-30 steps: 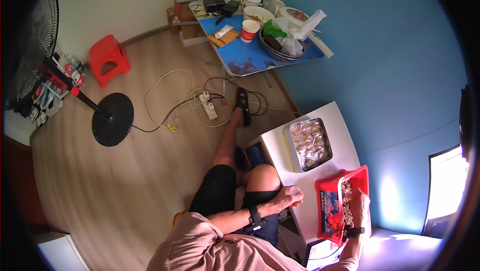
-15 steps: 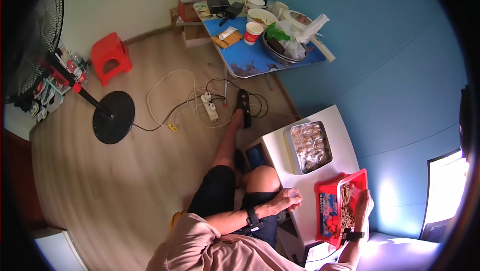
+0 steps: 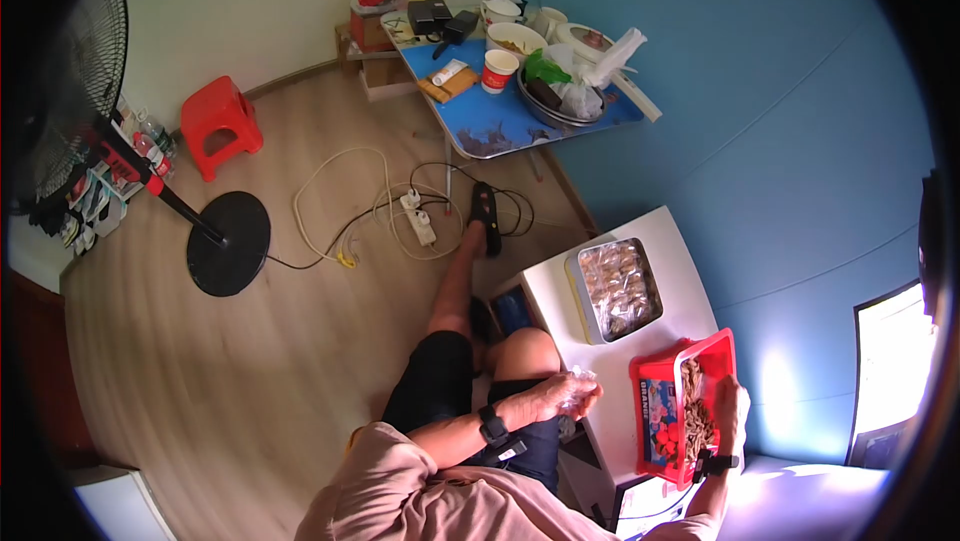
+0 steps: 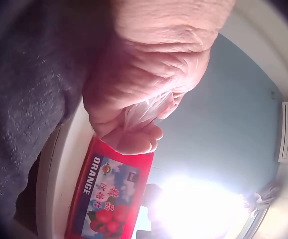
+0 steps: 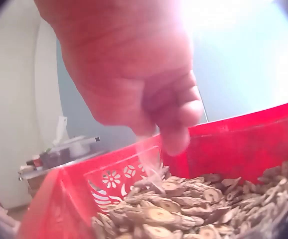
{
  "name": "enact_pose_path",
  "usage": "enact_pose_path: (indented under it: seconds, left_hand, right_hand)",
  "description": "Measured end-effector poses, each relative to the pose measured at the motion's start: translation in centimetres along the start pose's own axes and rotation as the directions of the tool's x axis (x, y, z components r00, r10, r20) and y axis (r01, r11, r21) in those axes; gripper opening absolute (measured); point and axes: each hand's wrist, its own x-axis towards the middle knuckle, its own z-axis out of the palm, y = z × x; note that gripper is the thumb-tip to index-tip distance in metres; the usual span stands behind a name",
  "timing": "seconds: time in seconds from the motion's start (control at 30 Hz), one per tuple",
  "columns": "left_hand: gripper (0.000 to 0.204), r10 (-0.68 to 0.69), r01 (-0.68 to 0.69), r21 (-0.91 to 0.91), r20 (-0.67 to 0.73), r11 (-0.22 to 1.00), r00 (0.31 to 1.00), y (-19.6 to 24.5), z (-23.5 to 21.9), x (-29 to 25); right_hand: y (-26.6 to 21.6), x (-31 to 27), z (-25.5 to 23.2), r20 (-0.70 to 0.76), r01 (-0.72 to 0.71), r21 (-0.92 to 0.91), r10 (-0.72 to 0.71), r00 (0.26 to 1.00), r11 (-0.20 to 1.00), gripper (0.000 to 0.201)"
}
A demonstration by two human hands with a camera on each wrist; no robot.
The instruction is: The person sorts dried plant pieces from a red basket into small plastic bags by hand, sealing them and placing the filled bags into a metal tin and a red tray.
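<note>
One white table [image 3: 672,271], wood floor [image 3: 200,361], seemingly blue wall [image 3: 760,121].

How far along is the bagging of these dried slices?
Done: metal tray holds filled packets. In hand: left hand grips a small clear bag; right hand reaches into the red basket, fingers curled. Left: many dried slices remain in it.

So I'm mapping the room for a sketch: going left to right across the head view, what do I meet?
Standing fan → red stool → power strip → left hand → tray of wrapped pieces → red basket → right hand.
</note>
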Motion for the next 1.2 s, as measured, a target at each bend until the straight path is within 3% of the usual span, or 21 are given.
enact_pose_path:
  seconds: [0.03, 0.1, 0.13, 0.2, 0.23, 0.27, 0.3, 0.33, 0.37, 0.43, 0.5, 0.57, 0.63, 0.67, 0.7, 0.77, 0.87, 1.03, 1.1, 1.2]
  left_hand:
    - [0.023, 0.011, -0.011, 0.005, -0.001, 1.000, 1.000, 0.5, -0.1, -0.2]
    - [0.023, -0.025, 0.025, 0.019, 0.000, 0.999, 1.000, 0.9, -0.3, -1.2]
    - [0.023, -0.060, 0.060, -0.005, 0.000, 0.998, 0.998, 1.2, -0.4, -1.6]
    - [0.025, -0.082, 0.081, 0.007, 0.041, 0.997, 0.996, 1.6, -1.1, -1.8]
    - [0.025, -0.098, 0.098, 0.014, -0.010, 0.995, 0.995, 2.4, -0.4, -2.7]
    - [0.026, -0.123, 0.124, -0.035, 0.026, 0.992, 0.992, 3.2, 0.1, -3.5]
    - [0.028, -0.150, 0.156, -0.061, 0.098, 0.986, 0.984, 3.6, -0.3, -3.7]
    - [0.032, -0.168, 0.173, -0.078, 0.072, 0.982, 0.983, 4.1, -0.1, -4.4]
    - [0.036, -0.163, 0.165, -0.045, 0.039, 0.985, 0.986, 4.8, 0.5, -5.2]
    - [0.040, -0.144, 0.145, -0.035, 0.032, 0.989, 0.989, 5.8, 1.6, -6.9]
    - [0.043, -0.155, 0.158, -0.057, 0.051, 0.986, 0.987, 6.4, 1.6, -7.8]
    - [0.046, -0.158, 0.165, -0.081, 0.085, 0.983, 0.984, 6.0, 1.8, -9.5]
    - [0.051, -0.040, 0.041, -0.094, 0.011, 0.995, 0.999, 5.4, 2.0, -10.9]
    - [0.058, -0.004, -0.033, -0.155, -0.232, 0.987, 0.973, 5.5, 5.0, -11.7]
    - [0.058, 0.003, -0.042, -0.155, -0.243, 0.987, 0.970, 5.1, 4.4, -12.2]
    - [0.064, -0.002, 0.016, -0.115, 0.114, 0.993, 0.994, 4.1, 2.6, -12.5]
    - [0.066, 0.002, 0.013, -0.133, 0.114, 0.991, 0.993, 3.2, 1.8, -13.3]
    - [0.059, 0.034, -0.039, 0.023, 0.188, 0.999, 0.982, 2.9, 2.4, -13.6]
    - [0.044, 0.024, -0.031, 0.069, 0.096, 0.997, 0.995, 2.9, 3.2, -13.7]
    - [0.027, -0.062, 0.057, 0.086, 0.066, 0.995, 0.996, 3.1, 3.1, -12.8]
  right_hand:
    - [0.2, 0.4, 0.0, -0.008, 0.009, 0.003, -0.009, 1.000, 1.000, 0.011]
    - [-1.8, 0.3, -2.3, -0.052, -0.192, 0.480, 0.246, 0.968, 0.856, 0.009]
    - [-2.6, 0.4, -3.5, 0.012, -0.168, 0.547, 0.193, 0.981, 0.820, 0.010]
    - [-8.1, 0.3, -6.6, 0.043, -0.127, 0.761, 0.146, 0.988, 0.636, 0.015]
    - [-11.2, -0.1, -8.9, 0.168, -0.230, 0.798, 0.161, 0.973, 0.556, 0.020]
    - [-13.6, -0.4, -10.8, 0.189, -0.188, 0.833, 0.051, 0.981, 0.520, 0.022]
    - [-14.9, -1.5, -10.4, 0.081, -0.076, 0.964, -0.009, 0.997, 0.254, 0.022]
    - [-16.4, -2.0, -9.6, 0.240, -0.240, 0.971, 0.085, 0.967, -0.007, 0.007]
    - [-17.5, -0.9, -10.3, 0.152, -0.117, 0.976, -0.189, 0.970, 0.181, 0.007]
    - [-18.1, -0.1, -9.6, 0.170, 0.053, 0.906, -0.475, 0.863, 0.420, 0.015]
    - [-21.4, 0.0, -9.0, 0.158, 0.055, 0.953, -0.644, 0.748, 0.298, 0.013]
    - [-24.6, 0.1, -8.5, 0.162, 0.094, 0.957, -0.776, 0.610, 0.274, 0.012]
    - [-27.5, -0.1, -8.5, 0.191, 0.243, 0.897, -0.821, 0.538, 0.368, 0.011]
    - [-28.9, -0.4, -8.2, 0.117, 0.376, 0.858, -0.845, 0.521, 0.351, 0.010]
    - [-30.0, -0.7, -7.8, 0.044, 0.502, 0.801, -0.868, 0.495, 0.327, 0.009]
    - [-30.8, -0.9, -5.9, 0.011, 0.539, 0.784, -0.876, 0.483, 0.307, 0.008]
    - [-31.4, -1.5, -5.3, -0.110, 0.655, 0.712, -0.881, 0.459, 0.252, 0.009]
    - [-30.6, -1.7, -4.3, -0.060, 0.708, 0.622, -0.881, 0.469, 0.335, 0.011]
    - [-30.3, -1.9, -4.1, -0.071, 0.711, 0.613, -0.872, 0.484, 0.344, 0.011]
    - [-29.6, -1.9, -3.8, -0.107, 0.701, 0.627, -0.854, 0.509, 0.340, 0.010]
